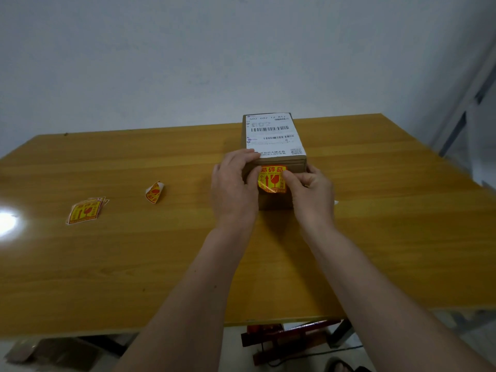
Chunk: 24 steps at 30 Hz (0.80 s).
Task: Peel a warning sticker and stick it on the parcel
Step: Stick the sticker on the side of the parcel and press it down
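A brown cardboard parcel with a white shipping label on top stands on the wooden table. A red-and-yellow warning sticker lies against the parcel's near side, its lower edge curling off. My left hand grips the parcel's near left corner, thumb touching the sticker's left edge. My right hand is at the right side, fingers pinching the sticker's right edge.
A small stack of warning stickers lies on the table to the left. A curled backing paper rests between the stack and the parcel. Red items sit on the floor under the table's near edge.
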Each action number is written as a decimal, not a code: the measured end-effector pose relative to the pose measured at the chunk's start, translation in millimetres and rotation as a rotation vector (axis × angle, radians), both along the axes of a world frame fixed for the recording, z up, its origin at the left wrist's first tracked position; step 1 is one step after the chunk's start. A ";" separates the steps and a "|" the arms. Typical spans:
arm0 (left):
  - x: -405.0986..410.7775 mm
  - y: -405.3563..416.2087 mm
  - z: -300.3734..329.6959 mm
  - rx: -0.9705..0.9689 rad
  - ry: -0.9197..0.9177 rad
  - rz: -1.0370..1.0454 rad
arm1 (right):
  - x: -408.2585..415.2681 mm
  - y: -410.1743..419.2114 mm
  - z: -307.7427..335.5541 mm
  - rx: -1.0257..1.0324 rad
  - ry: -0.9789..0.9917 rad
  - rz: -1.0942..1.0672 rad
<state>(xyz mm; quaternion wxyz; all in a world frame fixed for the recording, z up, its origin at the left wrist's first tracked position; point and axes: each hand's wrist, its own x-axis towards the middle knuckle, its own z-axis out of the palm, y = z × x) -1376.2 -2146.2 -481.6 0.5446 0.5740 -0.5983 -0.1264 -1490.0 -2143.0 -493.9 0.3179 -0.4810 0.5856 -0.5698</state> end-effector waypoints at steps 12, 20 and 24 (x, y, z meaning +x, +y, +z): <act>-1.6 1.2 3.5 0.009 -0.039 0.021 | 10.1 10.3 -1.6 -0.048 -0.199 -0.060; -1.5 1.0 3.9 0.020 -0.038 0.029 | 7.9 14.0 4.3 0.095 -0.219 -0.220; -2.3 0.9 3.7 0.033 -0.035 0.027 | 1.2 18.8 2.4 0.008 0.015 -0.274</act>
